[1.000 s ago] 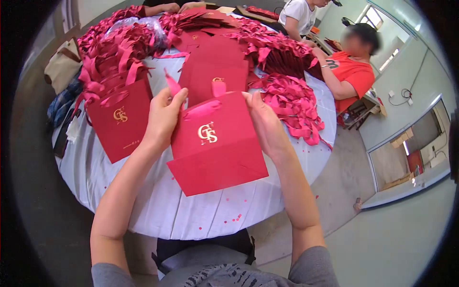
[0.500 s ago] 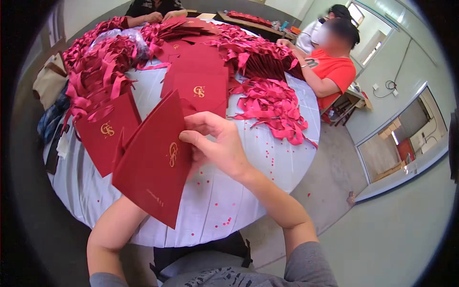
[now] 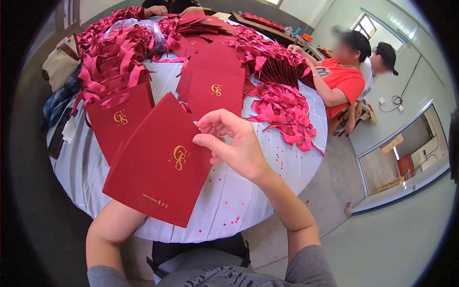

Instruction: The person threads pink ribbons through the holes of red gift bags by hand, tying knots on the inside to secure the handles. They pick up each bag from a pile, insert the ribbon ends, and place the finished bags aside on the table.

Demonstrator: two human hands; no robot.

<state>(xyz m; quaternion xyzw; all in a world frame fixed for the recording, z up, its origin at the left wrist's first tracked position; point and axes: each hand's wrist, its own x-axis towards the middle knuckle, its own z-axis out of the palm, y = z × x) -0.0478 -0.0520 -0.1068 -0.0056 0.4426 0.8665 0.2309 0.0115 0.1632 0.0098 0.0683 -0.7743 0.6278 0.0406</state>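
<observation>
A flat red paper gift bag with gold lettering is held up at a tilt in front of me. My left forearm reaches behind it, and the bag hides that hand and its fingers. At the bag's upper right edge is my right hand, its fingers curled and the thumb apart from them. The thumb tip overlaps the bag's front face. Just beyond, another red bag leans at the left against a heap of ribbon-handled bags. More flat red bags lie stacked in the middle.
A white cloth with small red dots covers the round table. At the right lies a pile of ribbon handles. One person in orange sits at the right with another behind, and a third person's hands are at the far side.
The held bag has turned so its front faces me more squarely. My right hand has shifted right, toward the bag's edge. The person behind the orange shirt has moved right.
</observation>
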